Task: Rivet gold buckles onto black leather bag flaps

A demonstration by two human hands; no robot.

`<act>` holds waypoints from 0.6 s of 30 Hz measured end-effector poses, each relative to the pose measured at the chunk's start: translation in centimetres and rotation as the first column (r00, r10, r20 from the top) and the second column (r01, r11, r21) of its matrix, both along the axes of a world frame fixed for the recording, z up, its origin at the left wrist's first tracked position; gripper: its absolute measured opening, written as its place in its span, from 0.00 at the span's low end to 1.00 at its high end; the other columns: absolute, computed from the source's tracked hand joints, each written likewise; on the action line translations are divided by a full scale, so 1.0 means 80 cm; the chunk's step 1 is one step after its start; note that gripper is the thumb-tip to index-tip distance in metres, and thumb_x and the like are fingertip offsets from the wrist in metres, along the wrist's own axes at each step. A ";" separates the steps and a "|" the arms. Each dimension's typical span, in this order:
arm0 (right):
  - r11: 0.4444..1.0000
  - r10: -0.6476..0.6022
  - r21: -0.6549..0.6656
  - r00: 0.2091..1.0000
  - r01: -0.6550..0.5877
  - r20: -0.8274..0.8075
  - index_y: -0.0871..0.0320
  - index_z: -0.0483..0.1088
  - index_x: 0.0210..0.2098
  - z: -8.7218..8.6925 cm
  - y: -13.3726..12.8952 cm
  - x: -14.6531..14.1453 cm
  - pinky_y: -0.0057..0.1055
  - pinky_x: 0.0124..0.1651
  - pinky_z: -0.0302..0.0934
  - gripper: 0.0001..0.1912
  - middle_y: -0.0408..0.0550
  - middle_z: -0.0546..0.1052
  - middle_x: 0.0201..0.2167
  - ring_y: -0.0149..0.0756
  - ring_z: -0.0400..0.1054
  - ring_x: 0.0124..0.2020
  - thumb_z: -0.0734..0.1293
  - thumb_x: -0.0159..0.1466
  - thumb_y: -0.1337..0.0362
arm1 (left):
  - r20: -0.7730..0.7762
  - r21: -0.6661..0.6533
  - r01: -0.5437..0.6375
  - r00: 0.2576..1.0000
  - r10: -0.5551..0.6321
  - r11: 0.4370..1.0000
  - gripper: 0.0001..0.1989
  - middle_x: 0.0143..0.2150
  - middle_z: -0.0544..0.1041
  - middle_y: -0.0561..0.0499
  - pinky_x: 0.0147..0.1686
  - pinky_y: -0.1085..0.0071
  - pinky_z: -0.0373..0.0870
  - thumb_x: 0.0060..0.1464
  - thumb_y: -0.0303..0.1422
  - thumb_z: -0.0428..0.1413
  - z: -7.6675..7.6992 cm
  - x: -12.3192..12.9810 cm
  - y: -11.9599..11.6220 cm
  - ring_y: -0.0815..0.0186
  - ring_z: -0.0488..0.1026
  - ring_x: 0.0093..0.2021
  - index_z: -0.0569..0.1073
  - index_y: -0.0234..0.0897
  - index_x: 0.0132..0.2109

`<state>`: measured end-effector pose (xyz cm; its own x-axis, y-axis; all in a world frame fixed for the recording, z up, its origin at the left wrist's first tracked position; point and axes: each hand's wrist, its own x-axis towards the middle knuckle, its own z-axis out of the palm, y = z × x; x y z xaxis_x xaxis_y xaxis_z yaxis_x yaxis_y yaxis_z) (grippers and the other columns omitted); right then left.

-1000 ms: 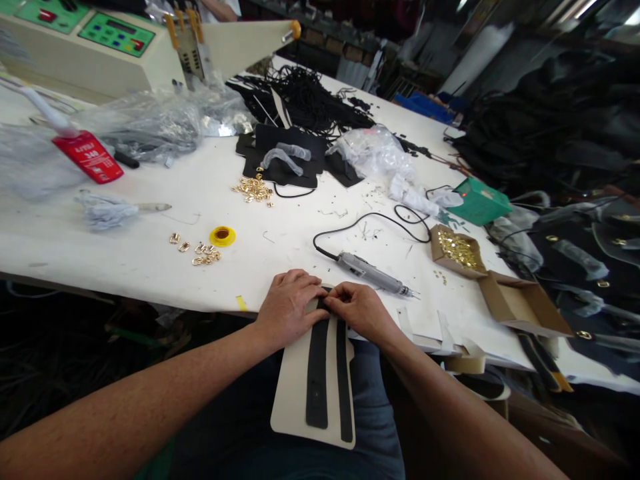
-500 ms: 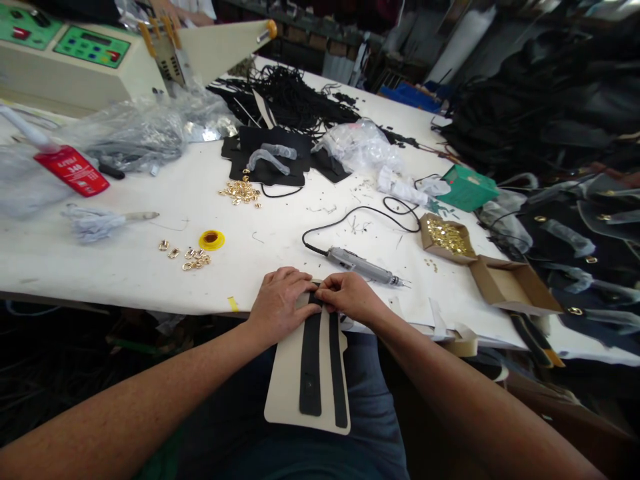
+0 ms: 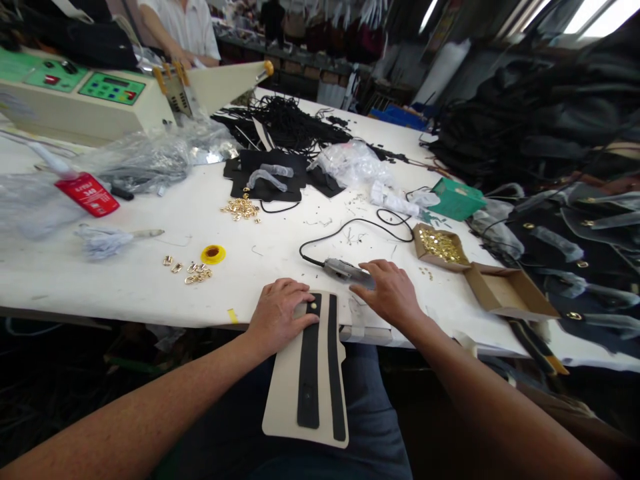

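Observation:
A beige panel [image 3: 285, 400] with two dark strips slants from the table's edge down over my lap. The wider strip [image 3: 309, 360] has a small gold-coloured dot [image 3: 313, 306] near its top; the narrower strip [image 3: 336, 373] runs along the right side. My left hand [image 3: 283, 310] lies on the panel's upper left, fingers bent and thumb resting on the wider strip. Over the table, my right hand [image 3: 390, 290] is apart from the panel, thumb and fingers spread around a grey corded hand tool [image 3: 340, 268]. The hand hides the tool's tip; contact is unclear.
Gold-coloured buckles [image 3: 199, 273] lie by a yellow ring [image 3: 213, 254]. To the right stand a box of gold pieces [image 3: 440, 245] and a cardboard tray [image 3: 505, 293]. A red bottle [image 3: 89, 194] and a machine [image 3: 115, 110] are left. Behind is a person in white [image 3: 187, 30].
My right hand has left the strip's top and moved right to the grey tool, its fingers opening. The gold-coloured dot is now uncovered. My left hand stays on the panel. The view has tilted up.

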<state>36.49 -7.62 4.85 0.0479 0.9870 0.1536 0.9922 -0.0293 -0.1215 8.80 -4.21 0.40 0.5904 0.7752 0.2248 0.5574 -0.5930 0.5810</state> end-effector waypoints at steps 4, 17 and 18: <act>0.987 0.046 -0.154 0.998 -0.038 0.051 0.56 0.74 0.56 -0.012 0.008 0.024 0.41 0.52 0.63 0.19 0.57 0.80 0.48 0.51 0.72 0.51 0.66 0.71 0.54 | 0.002 -0.012 -0.014 1.000 0.014 1.000 0.16 0.59 0.81 0.52 0.60 0.49 0.65 0.55 0.40 0.69 0.000 0.001 -0.001 0.51 0.69 0.62 0.81 0.47 0.50; 0.992 0.076 0.058 -0.170 0.109 -0.982 0.54 0.68 0.37 0.062 0.011 -0.103 0.30 0.30 0.68 0.18 0.41 0.70 0.28 0.32 0.66 0.25 0.70 0.62 0.46 | 0.015 0.013 0.000 1.000 -0.001 1.000 0.17 0.58 0.81 0.50 0.60 0.50 0.64 0.55 0.42 0.70 -0.004 -0.001 0.001 0.52 0.70 0.63 0.81 0.45 0.50; 0.988 0.105 0.082 -0.188 0.128 -0.977 0.54 0.68 0.34 0.058 0.013 -0.115 0.28 0.27 0.65 0.19 0.38 0.67 0.24 0.29 0.64 0.22 0.74 0.60 0.47 | 0.015 0.018 0.002 1.000 -0.002 1.000 0.17 0.59 0.81 0.50 0.60 0.51 0.64 0.55 0.42 0.70 -0.004 -0.001 0.001 0.52 0.70 0.63 0.81 0.45 0.50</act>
<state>27.26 -6.56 9.53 0.2673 0.9636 0.0033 -0.3083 0.0887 -0.9471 8.70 -4.14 0.05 0.5884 0.7696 0.2478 0.5475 -0.6048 0.5783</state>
